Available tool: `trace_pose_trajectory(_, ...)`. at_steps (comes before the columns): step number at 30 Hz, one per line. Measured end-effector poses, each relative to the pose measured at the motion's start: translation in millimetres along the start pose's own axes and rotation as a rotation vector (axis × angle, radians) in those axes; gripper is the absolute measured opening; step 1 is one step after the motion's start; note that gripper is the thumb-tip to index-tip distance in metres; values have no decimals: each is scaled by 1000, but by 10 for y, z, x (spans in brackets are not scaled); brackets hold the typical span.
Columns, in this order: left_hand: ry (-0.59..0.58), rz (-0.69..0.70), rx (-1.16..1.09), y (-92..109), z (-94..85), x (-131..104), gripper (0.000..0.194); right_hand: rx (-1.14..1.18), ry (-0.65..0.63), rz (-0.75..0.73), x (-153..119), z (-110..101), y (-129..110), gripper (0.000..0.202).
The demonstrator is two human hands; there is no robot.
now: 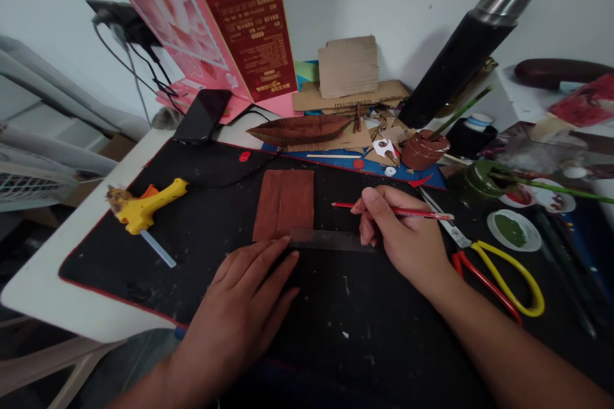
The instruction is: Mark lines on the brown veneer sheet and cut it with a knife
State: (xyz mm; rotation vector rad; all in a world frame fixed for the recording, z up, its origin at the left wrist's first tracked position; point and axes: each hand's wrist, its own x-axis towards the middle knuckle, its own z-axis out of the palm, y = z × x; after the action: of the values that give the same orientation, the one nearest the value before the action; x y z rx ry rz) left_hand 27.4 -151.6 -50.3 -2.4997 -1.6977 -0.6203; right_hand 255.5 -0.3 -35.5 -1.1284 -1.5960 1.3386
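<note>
A reddish-brown rectangular piece [284,203] lies flat on the black mat [201,236]. Across its lower edge rests a clear ruler [326,240], which extends to the right over the mat. My left hand [254,281] lies palm down with its fingers extended, fingertips on the ruler's left end and the lower edge of the brown piece. Between the thumb and fingers of my right hand [393,227] is a red pencil [422,213], its tip pointing left, just right of the brown piece. The lower fingers of that hand are near the ruler's right end.
A yellow glue gun [144,206] lies at the left, a phone [202,116] behind it. Scissors [508,275] lie right of my right hand. At the back stand a brown boat-shaped piece [300,130], cardboard [349,69], a brown paint jar [425,149] and a black flask [460,54].
</note>
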Motion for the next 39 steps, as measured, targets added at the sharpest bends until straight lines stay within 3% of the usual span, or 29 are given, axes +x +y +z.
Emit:
trace_pose_trajectory(23,-83,-18,-5,13,35,-20,41,-55,7,-5,13,-17,1,45)
trace_pose_trajectory(39,-78,-11,27,11,47,16,40,-26,17,-18,15,2,38,42)
